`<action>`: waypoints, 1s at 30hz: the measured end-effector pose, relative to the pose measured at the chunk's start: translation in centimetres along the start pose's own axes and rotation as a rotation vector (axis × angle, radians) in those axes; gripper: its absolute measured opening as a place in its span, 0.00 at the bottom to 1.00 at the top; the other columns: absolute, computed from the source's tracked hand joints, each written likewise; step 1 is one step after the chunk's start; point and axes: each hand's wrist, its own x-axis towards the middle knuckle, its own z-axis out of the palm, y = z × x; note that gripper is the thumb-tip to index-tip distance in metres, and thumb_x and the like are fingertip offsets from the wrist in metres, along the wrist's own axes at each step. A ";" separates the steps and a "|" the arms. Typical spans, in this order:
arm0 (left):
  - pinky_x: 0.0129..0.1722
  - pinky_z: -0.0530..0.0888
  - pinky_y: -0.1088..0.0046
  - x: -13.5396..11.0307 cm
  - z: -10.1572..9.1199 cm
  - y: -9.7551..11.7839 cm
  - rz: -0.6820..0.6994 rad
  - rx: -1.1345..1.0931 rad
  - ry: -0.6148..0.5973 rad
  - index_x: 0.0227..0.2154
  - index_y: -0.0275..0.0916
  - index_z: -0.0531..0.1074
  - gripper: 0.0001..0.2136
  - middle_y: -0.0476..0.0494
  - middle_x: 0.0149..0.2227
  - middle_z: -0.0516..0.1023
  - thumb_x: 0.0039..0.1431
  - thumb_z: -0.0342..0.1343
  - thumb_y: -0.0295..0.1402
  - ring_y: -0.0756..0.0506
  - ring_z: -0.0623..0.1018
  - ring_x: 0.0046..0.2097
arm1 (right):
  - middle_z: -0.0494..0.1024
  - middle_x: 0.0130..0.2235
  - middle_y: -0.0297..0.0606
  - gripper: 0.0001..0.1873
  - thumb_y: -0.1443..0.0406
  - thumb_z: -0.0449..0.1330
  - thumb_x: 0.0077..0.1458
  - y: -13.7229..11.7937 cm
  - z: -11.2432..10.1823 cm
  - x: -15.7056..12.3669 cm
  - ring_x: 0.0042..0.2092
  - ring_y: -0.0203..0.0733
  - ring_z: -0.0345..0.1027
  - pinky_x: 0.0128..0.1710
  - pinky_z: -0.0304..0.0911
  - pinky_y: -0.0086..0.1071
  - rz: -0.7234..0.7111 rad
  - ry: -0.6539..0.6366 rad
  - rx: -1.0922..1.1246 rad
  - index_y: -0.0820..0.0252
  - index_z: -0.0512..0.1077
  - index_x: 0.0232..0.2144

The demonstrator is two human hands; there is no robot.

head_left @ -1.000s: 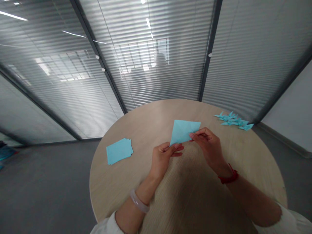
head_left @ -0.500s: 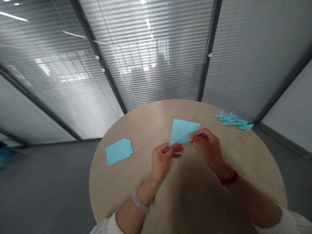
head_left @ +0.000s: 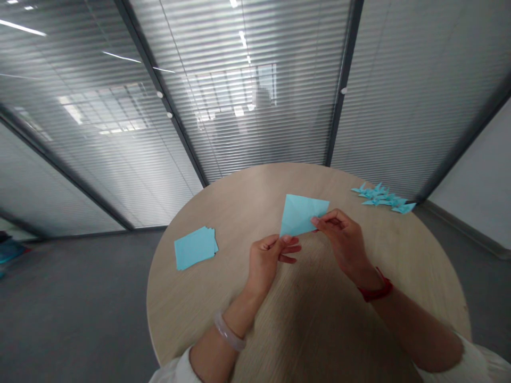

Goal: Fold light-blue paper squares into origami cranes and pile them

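Observation:
Both hands hold a light blue paper sheet (head_left: 300,213) folded into a triangle, lifted a little above the round wooden table (head_left: 239,202). My left hand (head_left: 268,261) pinches its lower left corner between thumb and fingers. My right hand (head_left: 345,240) pinches the lower right edge, fingers closed on the paper. A pale bangle sits on my left wrist and a red cord on my right.
A stack of flat blue paper squares (head_left: 195,247) lies on the table's left side. Several folded blue paper figures (head_left: 382,197) lie at the far right rim. Glass walls with blinds stand behind the table; grey floor surrounds it.
The paper and both hands stay in nearly the same place. My left fingers shifted slightly at the lower corner; the triangle tilted a touch.

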 end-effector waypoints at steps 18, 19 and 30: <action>0.34 0.79 0.63 0.2 0.3 -0.6 0.023 -0.038 -0.058 0.32 0.29 0.78 0.19 0.30 0.37 0.81 0.48 0.63 0.44 0.34 0.79 0.43 | 0.73 0.21 0.30 0.13 0.58 0.68 0.43 0.0 0.3 -0.2 0.24 0.34 0.66 0.24 0.59 0.27 0.003 -0.028 -0.050 0.58 0.68 0.22; 0.34 0.79 0.63 0.3 0.4 -0.6 0.029 -0.043 -0.050 0.31 0.29 0.78 0.18 0.31 0.36 0.81 0.49 0.62 0.43 0.35 0.79 0.42 | 0.72 0.21 0.29 0.13 0.58 0.68 0.43 0.0 0.4 -0.3 0.24 0.34 0.65 0.24 0.58 0.27 -0.003 -0.033 -0.064 0.58 0.68 0.22; 0.30 0.80 0.67 0.0 0.7 -0.3 0.087 -0.021 0.021 0.29 0.31 0.78 0.13 0.35 0.32 0.82 0.52 0.60 0.39 0.38 0.81 0.38 | 0.72 0.21 0.26 0.17 0.60 0.71 0.38 -0.3 0.7 -0.4 0.25 0.33 0.68 0.25 0.62 0.25 0.087 -0.041 0.107 0.58 0.66 0.25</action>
